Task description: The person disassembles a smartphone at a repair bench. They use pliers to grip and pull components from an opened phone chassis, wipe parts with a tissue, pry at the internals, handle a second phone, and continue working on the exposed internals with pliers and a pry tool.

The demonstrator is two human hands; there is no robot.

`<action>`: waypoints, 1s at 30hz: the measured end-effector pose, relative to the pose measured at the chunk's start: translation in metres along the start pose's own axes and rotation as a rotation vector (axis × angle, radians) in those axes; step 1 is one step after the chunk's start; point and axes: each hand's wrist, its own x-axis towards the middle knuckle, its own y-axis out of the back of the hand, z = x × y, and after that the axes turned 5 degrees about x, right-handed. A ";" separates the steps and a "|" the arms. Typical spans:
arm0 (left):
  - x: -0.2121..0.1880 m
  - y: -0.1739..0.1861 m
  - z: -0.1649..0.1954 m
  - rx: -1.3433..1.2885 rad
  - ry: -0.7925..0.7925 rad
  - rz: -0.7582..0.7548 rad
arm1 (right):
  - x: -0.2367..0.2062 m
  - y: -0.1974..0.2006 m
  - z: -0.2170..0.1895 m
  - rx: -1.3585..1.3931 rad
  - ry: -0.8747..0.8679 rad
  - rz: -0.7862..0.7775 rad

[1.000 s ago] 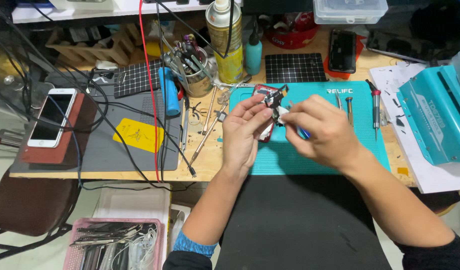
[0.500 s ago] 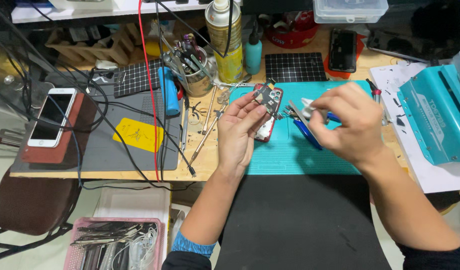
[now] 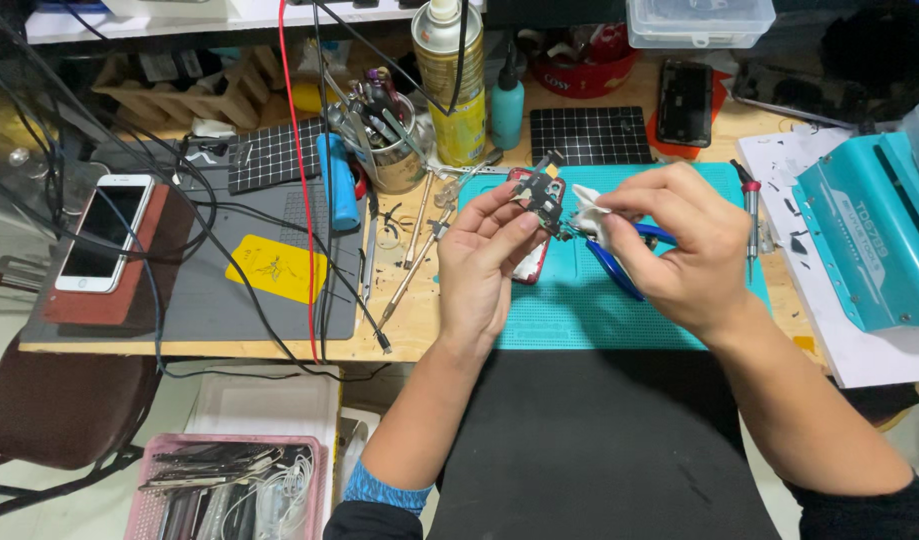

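1. Left hand (image 3: 484,262) is raised over the near edge of the teal mat (image 3: 579,310), fingers closed round a small dark phone part (image 3: 541,198) with metal brackets and thin flex tails. The part sits at the fingertips, tilted up, clear of the mat.
2. Right hand (image 3: 684,245) is just right of the left, thumb and forefinger pinched together on a bit of white cloth (image 3: 587,210). The cloth touches the right edge of the part. Blue-handled pliers (image 3: 619,262) sit under the same hand; whether the palm grips them I cannot tell.
3. Under the left fingers lies a red-edged phone shell (image 3: 529,265), flat on the mat.
4. Beyond the left hand: tin of tools (image 3: 389,150), yellow spray can (image 3: 451,85), teal bottle (image 3: 507,110). Far left of it, a white phone (image 3: 104,235) on a brown block.
5. Right of the right hand: a screwdriver (image 3: 751,215) on the mat's edge, then a teal case (image 3: 869,235).
6. Handling judgement: the part looks light, thin and fragile; the flex tails would crease or tear. Hold by the stiff metal edges, light pressure, not by the tails or connectors.
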 end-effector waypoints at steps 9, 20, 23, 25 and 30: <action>-0.007 -0.007 -0.009 0.132 -0.205 -0.125 | -0.001 -0.024 0.008 0.340 -0.345 -0.041; 0.000 0.008 -0.015 0.221 0.001 -0.107 | -0.001 -0.013 0.015 0.492 -0.546 -0.076; 0.004 0.010 -0.014 0.127 0.047 -0.045 | 0.005 -0.006 0.009 0.365 -0.325 -0.030; 0.005 0.010 -0.014 0.091 0.059 -0.026 | 0.007 -0.004 0.003 0.223 -0.152 0.003; 0.002 0.010 -0.022 0.048 0.095 -0.081 | 0.008 -0.019 -0.007 -0.039 0.137 0.003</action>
